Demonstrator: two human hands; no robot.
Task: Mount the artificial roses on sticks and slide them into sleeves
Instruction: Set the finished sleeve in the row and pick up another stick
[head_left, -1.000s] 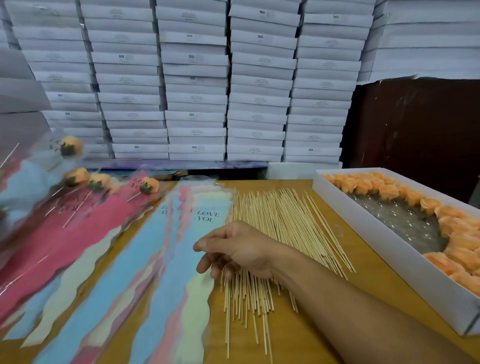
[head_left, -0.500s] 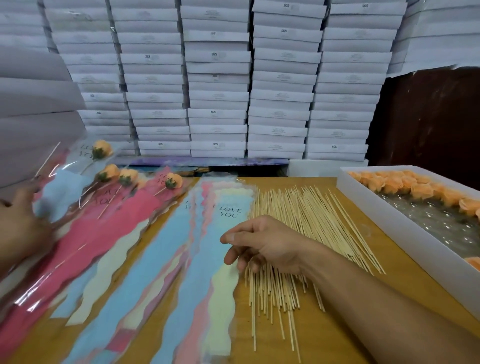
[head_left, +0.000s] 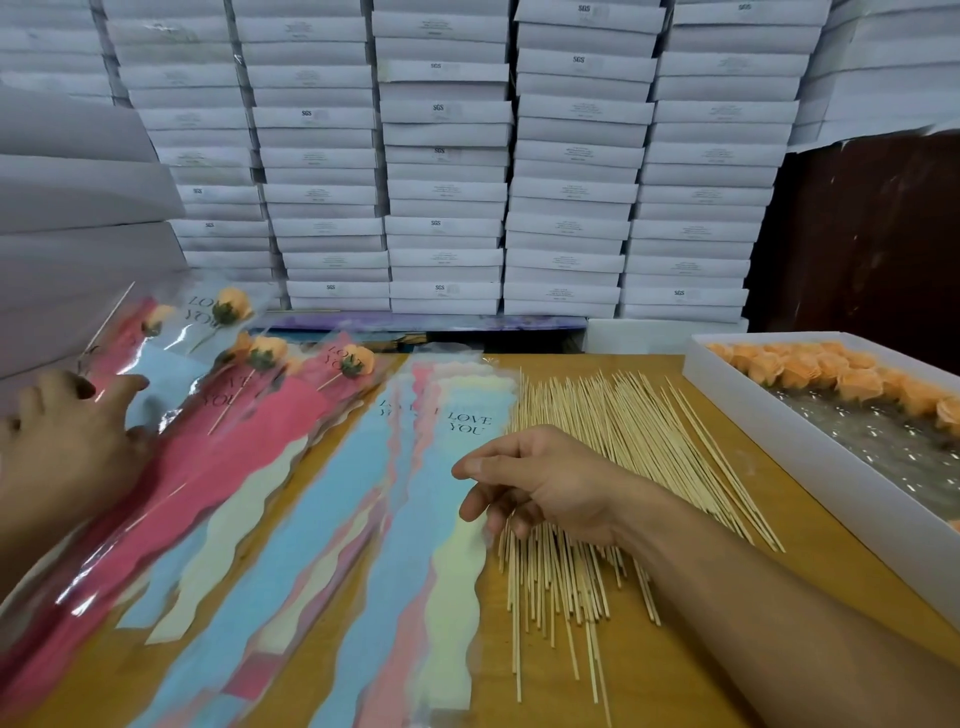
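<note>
While right hand (head_left: 540, 488) rests on sticks (head_left: 623, 447) with fingers curled among them, grip uncertain, left hand (head_left: 67, 441) lies flat on filled sleeves (head_left: 218, 467), empty sleeves (head_left: 415, 499) mid-surface (head_left: 649, 675), roses (head_left: 841, 374) boxed far right.

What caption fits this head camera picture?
Right hand picks at thin wooden sticks; left hand rests on pink plastic rose sleeves.

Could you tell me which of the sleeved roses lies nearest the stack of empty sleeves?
The sleeved rose farthest right of the finished ones, in a pink sleeve, lies just left of the empty sleeves; the other finished roses lie farther left, toward the left hand.
</note>
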